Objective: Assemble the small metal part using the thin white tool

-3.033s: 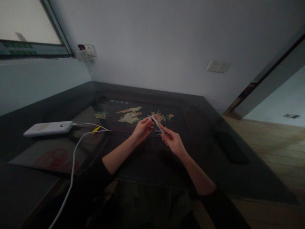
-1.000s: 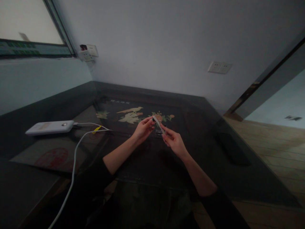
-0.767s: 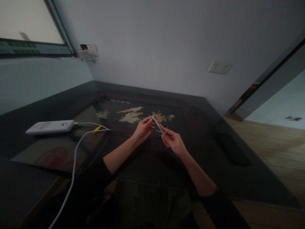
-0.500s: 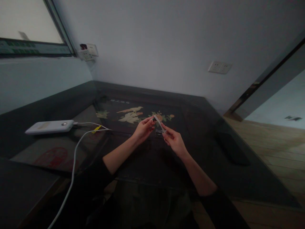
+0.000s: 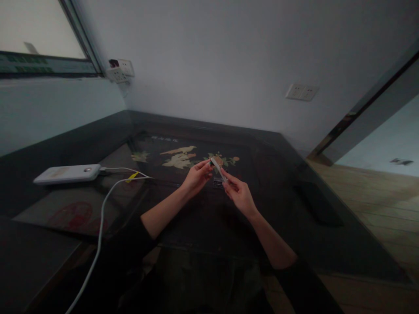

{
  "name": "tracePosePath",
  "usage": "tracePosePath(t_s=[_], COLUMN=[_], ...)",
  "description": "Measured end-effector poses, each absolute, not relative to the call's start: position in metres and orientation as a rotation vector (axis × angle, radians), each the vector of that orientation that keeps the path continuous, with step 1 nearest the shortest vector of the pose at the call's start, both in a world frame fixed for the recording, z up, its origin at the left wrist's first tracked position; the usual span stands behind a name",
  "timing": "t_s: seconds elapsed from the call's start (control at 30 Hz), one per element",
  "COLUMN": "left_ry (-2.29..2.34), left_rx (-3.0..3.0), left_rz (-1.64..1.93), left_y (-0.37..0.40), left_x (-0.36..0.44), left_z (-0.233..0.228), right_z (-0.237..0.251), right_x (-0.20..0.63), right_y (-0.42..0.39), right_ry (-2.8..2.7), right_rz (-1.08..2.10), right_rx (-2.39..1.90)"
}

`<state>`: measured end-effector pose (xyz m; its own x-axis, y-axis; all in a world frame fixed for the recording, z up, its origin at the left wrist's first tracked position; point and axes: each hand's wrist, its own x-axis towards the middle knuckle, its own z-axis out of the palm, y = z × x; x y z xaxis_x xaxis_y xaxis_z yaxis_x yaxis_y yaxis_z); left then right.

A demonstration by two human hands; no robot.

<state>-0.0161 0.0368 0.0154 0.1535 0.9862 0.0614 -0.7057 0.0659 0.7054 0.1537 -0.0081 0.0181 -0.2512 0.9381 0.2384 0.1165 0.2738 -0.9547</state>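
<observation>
My left hand [image 5: 196,176] and my right hand [image 5: 238,195] are raised together above the middle of the dark glass-topped table [image 5: 288,205], and both are closed on one small pale strip [image 5: 218,169]. The strip is thin and tilted: its upper end is pinched by the fingertips [image 5: 207,166] of my left hand, and its lower end is pinched between thumb and forefinger of my right hand. The light is too dim to tell what the strip is made of or whether it carries any marking. Directly below the strip, on the table, lies a small dark object [image 5: 217,182]; its kind cannot be determined. Under the glass, beyond my hands, a decorative inlay of birds and flowers [image 5: 179,158] is visible. At the left of the table rests a white power bank [image 5: 67,173], with a white cable [image 5: 102,218] plugged into its right end; the cable runs toward me and off the near edge, and a yellow tag [image 5: 132,176] sits on it near the plug. A reddish circular mark [image 5: 73,216] shows beneath the glass at near left. Wall sockets [image 5: 119,70] are mounted in the left corner below the window [image 5: 36,32], and a second socket plate [image 5: 301,92] is on the far wall.
</observation>
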Motion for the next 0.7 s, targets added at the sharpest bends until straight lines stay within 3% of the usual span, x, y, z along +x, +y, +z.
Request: tracePosePath(t_s=[0.3,0.7], left_ry=[0.522,0.529], left_rx=[0.693,0.700], left_rz=[1.372,1.362], left_y=[0.0391,0.0375], left_x=[-0.0160,-0.0149], left_z=[0.0140,0.0134], right_z=[0.0180,0.0188], right_x=[0.1524,0.1568], right_y=[-0.0093,-0.0038], right_ry=[-1.568,-1.601], right_rz=[1.274,1.053], right_rx=[-0.884,-1.034])
